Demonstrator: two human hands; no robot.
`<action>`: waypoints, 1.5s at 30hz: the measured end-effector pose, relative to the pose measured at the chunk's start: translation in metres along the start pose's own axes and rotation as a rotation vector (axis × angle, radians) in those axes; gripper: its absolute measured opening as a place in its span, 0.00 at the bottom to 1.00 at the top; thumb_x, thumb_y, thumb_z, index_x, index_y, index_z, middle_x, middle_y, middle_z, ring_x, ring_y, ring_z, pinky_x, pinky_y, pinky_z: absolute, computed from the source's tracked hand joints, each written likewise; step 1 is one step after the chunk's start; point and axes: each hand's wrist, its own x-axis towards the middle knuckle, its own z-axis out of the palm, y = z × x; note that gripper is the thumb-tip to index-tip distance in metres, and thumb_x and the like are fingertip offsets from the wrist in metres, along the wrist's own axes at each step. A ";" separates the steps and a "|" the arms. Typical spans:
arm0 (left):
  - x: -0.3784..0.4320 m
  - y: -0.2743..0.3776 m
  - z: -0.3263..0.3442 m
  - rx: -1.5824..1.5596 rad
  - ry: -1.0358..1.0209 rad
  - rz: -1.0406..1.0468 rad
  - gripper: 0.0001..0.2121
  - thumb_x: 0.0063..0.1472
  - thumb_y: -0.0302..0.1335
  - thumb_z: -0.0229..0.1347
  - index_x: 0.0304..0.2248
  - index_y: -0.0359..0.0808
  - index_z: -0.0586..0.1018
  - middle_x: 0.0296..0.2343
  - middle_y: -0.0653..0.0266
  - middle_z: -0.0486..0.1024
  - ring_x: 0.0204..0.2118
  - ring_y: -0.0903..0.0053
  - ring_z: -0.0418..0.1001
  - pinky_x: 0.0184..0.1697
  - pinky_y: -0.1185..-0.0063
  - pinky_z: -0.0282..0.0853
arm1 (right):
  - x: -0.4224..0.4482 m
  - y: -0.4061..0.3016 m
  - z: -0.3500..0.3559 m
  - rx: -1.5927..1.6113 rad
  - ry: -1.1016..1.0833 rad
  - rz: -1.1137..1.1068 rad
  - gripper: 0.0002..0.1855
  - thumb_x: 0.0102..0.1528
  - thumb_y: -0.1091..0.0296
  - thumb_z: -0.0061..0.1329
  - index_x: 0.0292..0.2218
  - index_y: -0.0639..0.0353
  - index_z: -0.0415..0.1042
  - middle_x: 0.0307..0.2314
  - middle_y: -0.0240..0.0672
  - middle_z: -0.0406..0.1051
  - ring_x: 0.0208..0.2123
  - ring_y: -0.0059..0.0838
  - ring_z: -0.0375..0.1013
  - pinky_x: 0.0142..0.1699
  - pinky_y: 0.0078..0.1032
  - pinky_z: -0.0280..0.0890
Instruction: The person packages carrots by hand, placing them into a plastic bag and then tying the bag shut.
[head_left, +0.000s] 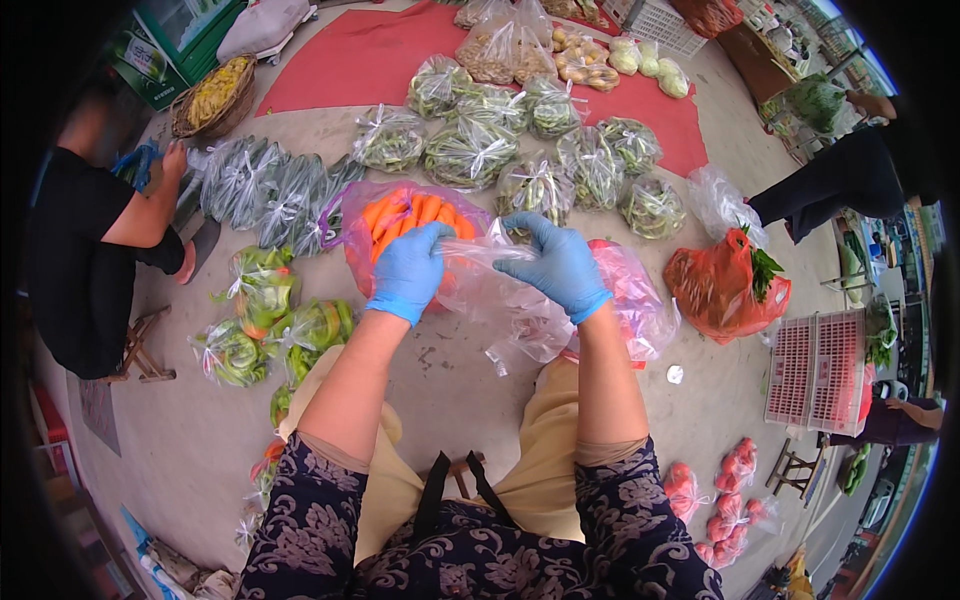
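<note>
My left hand (409, 274), in a blue disposable glove, grips one side of the mouth of a clear plastic bag (517, 307). My right hand (562, 262), gloved the same way, holds the other side, its thumb and fingers curved around the film. Crumpled and limp, the bag hangs down between my forearms. Just beyond my left hand, carrots (412, 214) lie in an opened purple plastic bag (352, 247), partly covered by that hand. A pink plastic bag (634, 292) is beside my right wrist, its contents unclear.
Tied bags of green pods (472, 150) cover the floor ahead. Bagged cucumbers (285, 187) and peppers (247, 285) lie leftward, near a seated person (90, 247). To the right are a red bag (720, 285), crates (814, 367) and bagged tomatoes (727, 517).
</note>
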 end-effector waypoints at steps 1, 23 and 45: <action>0.004 -0.008 -0.005 0.050 0.082 0.033 0.07 0.49 0.28 0.48 0.29 0.41 0.74 0.26 0.55 0.72 0.28 0.62 0.70 0.32 0.71 0.65 | -0.001 0.012 -0.005 -0.364 0.041 0.058 0.16 0.41 0.64 0.49 0.35 0.55 0.68 0.26 0.38 0.70 0.29 0.32 0.70 0.32 0.25 0.64; 0.013 -0.009 -0.043 -1.151 -0.026 -0.401 0.09 0.50 0.17 0.45 0.33 0.34 0.70 0.30 0.63 0.71 0.30 0.79 0.70 0.33 0.83 0.67 | 0.000 0.091 -0.024 0.156 0.426 0.138 0.23 0.38 0.80 0.40 0.40 0.55 0.66 0.29 0.42 0.68 0.27 0.27 0.68 0.36 0.21 0.63; -0.120 -0.048 -0.125 -0.849 -0.561 -0.570 0.08 0.53 0.32 0.49 0.30 0.37 0.72 0.18 0.74 0.67 0.14 0.91 0.60 0.13 0.92 0.49 | -0.060 0.015 -0.044 0.187 -0.328 0.293 0.15 0.46 0.60 0.49 0.32 0.62 0.71 0.24 0.28 0.69 0.24 0.14 0.63 0.30 0.14 0.59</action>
